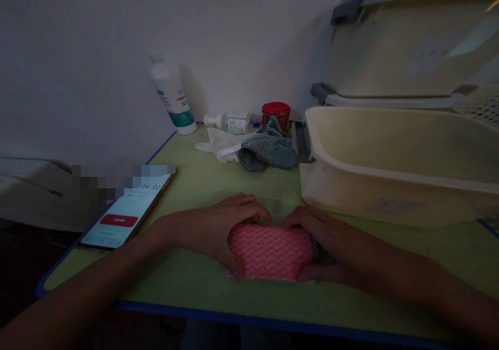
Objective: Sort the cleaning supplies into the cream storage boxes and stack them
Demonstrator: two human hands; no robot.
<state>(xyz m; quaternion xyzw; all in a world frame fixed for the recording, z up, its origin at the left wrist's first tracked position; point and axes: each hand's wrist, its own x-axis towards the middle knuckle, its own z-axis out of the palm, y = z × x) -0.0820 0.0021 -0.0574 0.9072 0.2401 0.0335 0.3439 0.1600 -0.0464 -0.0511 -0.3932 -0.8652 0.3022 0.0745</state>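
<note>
A pink cloth with a woven-looking texture lies folded into a small rectangle near the table's front edge. My left hand is curled round its left end, thumb at the near edge and fingers at the far edge. The right end is gripped the same way by my right hand. A dark checked edge shows beside the cloth under my right fingers. Behind them lies a crumpled grey-green cloth.
A phone rests on the table's left side. An upright white bottle, a pump bottle on its side, white gloves or film and a red-lidded tub are at the wall. A cream bin stands right.
</note>
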